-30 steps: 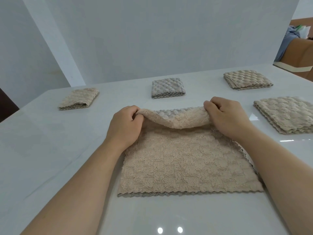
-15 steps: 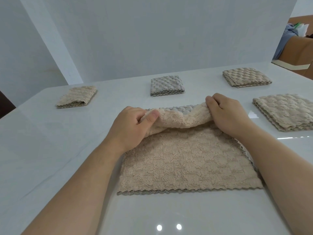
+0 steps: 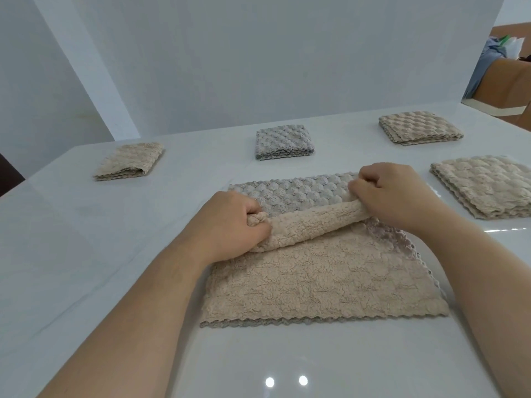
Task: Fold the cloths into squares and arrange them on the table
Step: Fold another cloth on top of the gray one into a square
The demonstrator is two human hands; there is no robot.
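Where the table (image 3: 86, 254) begins at the left: a white, glossy top carries every cloth in view, with a pale wall (image 3: 258, 67) behind its far edge.
Beige folded cloth (image 3: 129, 161): lies far left near the back edge, folded small, layered edge toward the camera, well apart from the others.
Left hand (image 3: 232, 225): fingers curled tight round the left end of the turned-over fold, a bunched bit of fabric showing between thumb and fingers.
Grey folded cloth (image 3: 283, 141): a neat square at the back centre, beyond both hands, touching nothing.
Open cloth (image 3: 321, 282): spread flat in the middle, directly in front of the person, fleecy beige side up. Its far part is rolled back toward the person, baring a strip of grey, scale-patterned fabric behind the roll. The near scalloped edge lies straight on the table.
Right hand (image 3: 393, 193): knuckles up, fingers curled, pinching the right end of the same roll.
Tan folded cloth (image 3: 418, 127): a square at the back right.
Beige stack (image 3: 485, 185): folded layers at the right edge, just beside the right hand but apart from it.
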